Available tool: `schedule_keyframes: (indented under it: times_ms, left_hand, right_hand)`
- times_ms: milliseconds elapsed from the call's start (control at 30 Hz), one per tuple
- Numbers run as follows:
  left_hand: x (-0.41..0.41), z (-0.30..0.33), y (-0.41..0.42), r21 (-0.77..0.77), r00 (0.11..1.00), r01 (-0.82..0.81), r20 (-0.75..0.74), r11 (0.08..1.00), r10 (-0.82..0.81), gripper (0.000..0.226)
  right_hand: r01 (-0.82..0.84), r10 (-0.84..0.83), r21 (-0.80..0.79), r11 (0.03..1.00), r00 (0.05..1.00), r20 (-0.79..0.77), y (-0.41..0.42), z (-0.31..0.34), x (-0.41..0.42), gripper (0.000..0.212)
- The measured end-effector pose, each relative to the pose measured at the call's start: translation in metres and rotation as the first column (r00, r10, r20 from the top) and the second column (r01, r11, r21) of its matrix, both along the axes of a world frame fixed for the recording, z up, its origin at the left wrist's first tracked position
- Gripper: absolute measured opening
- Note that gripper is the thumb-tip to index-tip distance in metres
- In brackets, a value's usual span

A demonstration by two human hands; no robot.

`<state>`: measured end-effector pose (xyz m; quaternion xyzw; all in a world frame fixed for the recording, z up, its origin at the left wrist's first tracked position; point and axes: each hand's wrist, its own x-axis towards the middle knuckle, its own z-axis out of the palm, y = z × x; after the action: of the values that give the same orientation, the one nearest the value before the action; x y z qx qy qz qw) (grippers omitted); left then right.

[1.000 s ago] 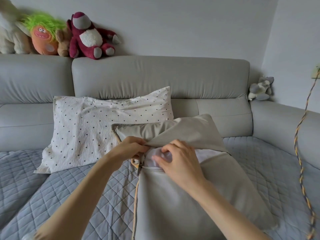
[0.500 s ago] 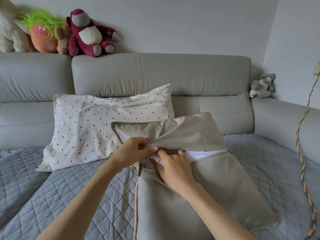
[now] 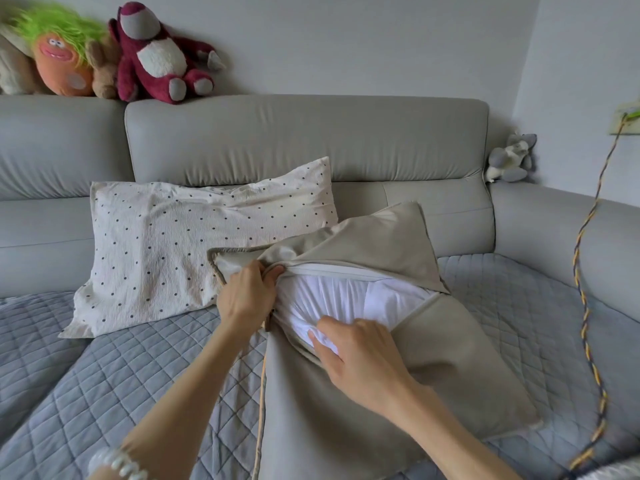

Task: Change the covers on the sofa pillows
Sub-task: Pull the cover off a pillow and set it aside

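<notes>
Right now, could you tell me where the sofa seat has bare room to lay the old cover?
The quilted seat is bare left of the beige cushion, in front of the dotted pillow, and again at the right corner. The middle is crowded by both pillows and the hands: left, right.

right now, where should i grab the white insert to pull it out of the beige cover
Grab the bunched white insert showing in the open zipper gap, coming from the near side where the right hand already pinches it. The gathered folds there give the fingers something to take, and the left hand holds the beige cover edge back, probably keeping the mouth wide.
</notes>
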<state>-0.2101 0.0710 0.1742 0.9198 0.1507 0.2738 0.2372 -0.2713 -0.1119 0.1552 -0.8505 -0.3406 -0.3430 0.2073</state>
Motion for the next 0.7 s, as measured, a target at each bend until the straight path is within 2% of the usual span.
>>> schedule_keyframes:
  times_ms: [133, 200, 300, 367, 433, 533, 600, 700]
  left_hand:
    - [0.004, -0.005, 0.014, -0.030, 0.995, 0.069, -0.074, 0.997, -0.071, 0.048]
    - [0.005, -0.003, 0.012, -0.042, 0.985, 0.164, -0.043, 0.986, -0.165, 0.044]
    - [0.000, 0.010, -0.001, -0.009, 0.958, 0.283, 0.057, 0.959, -0.282, 0.026]
    - [-0.005, 0.016, -0.007, 0.042, 0.943, 0.320, 0.087, 0.946, -0.323, 0.025]
    - [-0.009, 0.020, -0.009, 0.064, 0.940, 0.322, 0.093, 0.944, -0.327, 0.027]
    - [-0.012, 0.023, -0.009, 0.090, 0.952, 0.295, 0.060, 0.951, -0.301, 0.031]
    - [-0.013, 0.027, -0.007, 0.056, 0.950, 0.312, 0.010, 0.948, -0.313, 0.034]
    - [-0.014, 0.029, 0.002, -0.204, 0.910, 0.393, -0.053, 0.897, -0.411, 0.036]
  right_hand:
    - [-0.036, 0.036, -0.045, 0.998, 0.999, -0.006, -0.015, -0.008, -0.017, 0.029]
    - [-0.069, 0.069, 0.007, 0.998, 0.991, -0.116, -0.023, -0.012, -0.015, 0.031]
    - [-0.069, 0.080, 0.051, 0.996, 0.958, -0.275, -0.034, -0.005, -0.003, 0.032]
    - [-0.089, 0.106, 0.063, 0.994, 0.922, -0.371, -0.039, 0.007, 0.004, 0.040]
    - [-0.056, 0.076, 0.062, 0.997, 0.915, -0.396, -0.037, 0.022, 0.007, 0.044]
    - [0.008, 0.037, 0.159, 0.987, 0.960, -0.276, -0.019, 0.039, 0.008, 0.040]
    - [0.072, -0.039, 0.168, 0.983, 0.981, -0.188, 0.000, 0.042, 0.013, 0.043]
    - [0.214, -0.208, 0.053, 0.975, 0.973, -0.103, 0.027, 0.038, 0.019, 0.030]
